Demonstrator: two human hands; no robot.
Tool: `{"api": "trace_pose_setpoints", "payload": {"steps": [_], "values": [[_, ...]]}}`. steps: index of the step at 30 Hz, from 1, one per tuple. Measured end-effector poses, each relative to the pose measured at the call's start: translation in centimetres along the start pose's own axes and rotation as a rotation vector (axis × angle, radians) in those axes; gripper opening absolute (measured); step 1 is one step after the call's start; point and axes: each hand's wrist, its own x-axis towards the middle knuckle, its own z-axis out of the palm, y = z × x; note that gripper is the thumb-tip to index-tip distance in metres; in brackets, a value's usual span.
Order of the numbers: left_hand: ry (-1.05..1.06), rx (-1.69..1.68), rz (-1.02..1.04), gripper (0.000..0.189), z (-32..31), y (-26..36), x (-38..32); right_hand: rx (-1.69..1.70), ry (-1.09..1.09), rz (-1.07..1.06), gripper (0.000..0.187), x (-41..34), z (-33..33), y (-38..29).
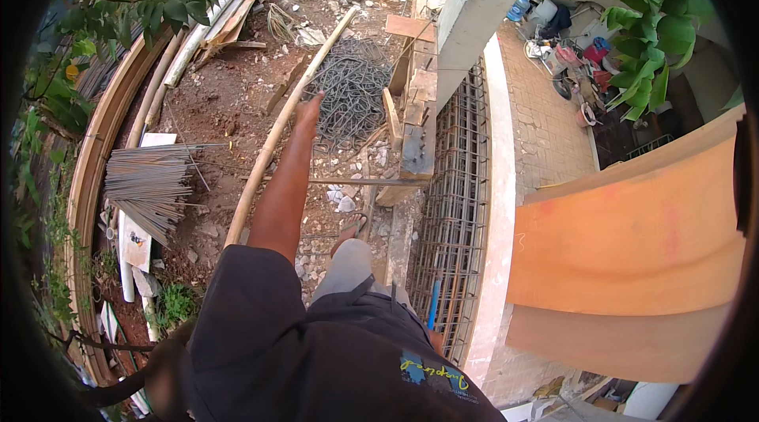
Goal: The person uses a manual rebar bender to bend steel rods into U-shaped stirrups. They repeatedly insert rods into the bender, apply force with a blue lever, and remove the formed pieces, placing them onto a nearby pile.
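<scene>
My left arm reaches forward, and my left hand [307, 112] is beside a long pale wooden pole [274, 146]. The fingers point towards a heap of bent steel rebar stirrups [350, 90] on the soil. Whether the hand grips the pole or only rests near it is unclear. Low at my right side, only a small part of my right hand [437, 341] shows past my dark shirt. A blue bar or tool handle [434, 304] stands up from it, over a long rebar cage [453, 214]. The rest of that hand is hidden.
Wooden formwork [418, 143] with upright bolts adjoins a concrete column [474, 12]. Cut steel rods [151, 182], pipes and long boards [98, 167] lie left. At right are an orange panel [628, 232], a paved strip [536, 119] and clutter. Leafy branches [646, 24] hang in view.
</scene>
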Motion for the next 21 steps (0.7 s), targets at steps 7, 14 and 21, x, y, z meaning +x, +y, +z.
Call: {"api": "trace_pose_setpoints", "payload": {"steps": [7, 14, 21], "values": [[-0.23, 0.318, -0.064, 0.044, 12.8, -3.8, 1.8, 0.243, -0.116, 0.413, 0.056, 0.9, -7.4, -8.8], [-0.314, 0.523, 0.143, 0.041, 30.0, 1.8, 7.2, 0.349, -0.145, 0.663, 0.059, 2.0, -11.9, -14.4], [-0.359, 0.731, 0.232, 0.048, 39.5, 4.5, 12.2, 0.456, -0.042, 0.834, 0.064, 2.3, -13.0, -18.5]]}}
